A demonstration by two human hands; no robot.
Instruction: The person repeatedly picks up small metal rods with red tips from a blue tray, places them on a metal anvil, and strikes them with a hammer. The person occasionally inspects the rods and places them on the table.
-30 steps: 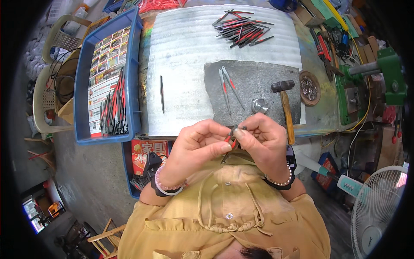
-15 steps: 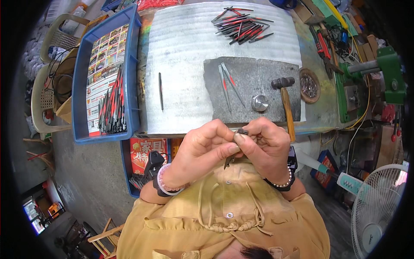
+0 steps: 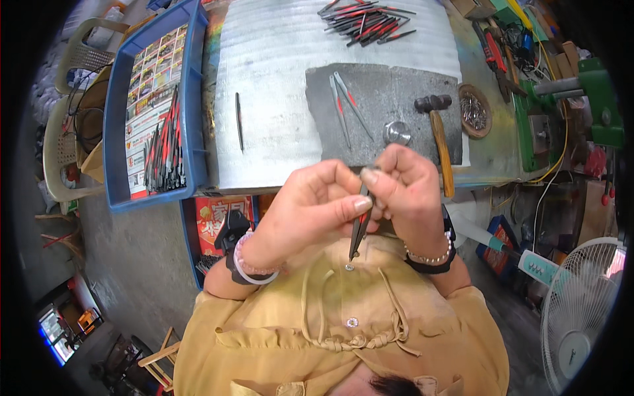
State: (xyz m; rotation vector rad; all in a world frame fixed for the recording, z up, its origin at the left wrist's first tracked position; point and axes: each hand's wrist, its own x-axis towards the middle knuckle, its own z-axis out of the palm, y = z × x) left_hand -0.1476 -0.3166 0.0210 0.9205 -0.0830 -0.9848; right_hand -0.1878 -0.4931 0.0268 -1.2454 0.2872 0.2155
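A dark pair of dividers [image 3: 358,232] with a touch of red is held in front of my chest, its narrow ends pointing down toward me. My left hand [image 3: 316,201] is closed in a pinch on one side of it. My right hand [image 3: 411,188] pinches its upper end from the other side; the fingers hide the joint there. Just beyond my hands lies a grey metal plate [image 3: 389,86]. On it are two slim tapered metal legs [image 3: 343,109] with holes in their upper ends and red patches, a round metal block [image 3: 397,134] and a hammer [image 3: 440,142] with a wooden handle.
Several black and red pointed pieces [image 3: 365,23] are heaped at the back of the white foam sheet [image 3: 264,66]; one dark piece [image 3: 239,122] lies alone. A blue crate [image 3: 197,119] with more stands left. A bowl of small metal parts [image 3: 475,112], green machine [image 3: 601,105] and fan [image 3: 581,317] are right.
The dividers now show more of their length below my fingers, their tips pointing down. My hands stay together in a pinch. The whole view has shifted slightly, with the table higher in the picture.
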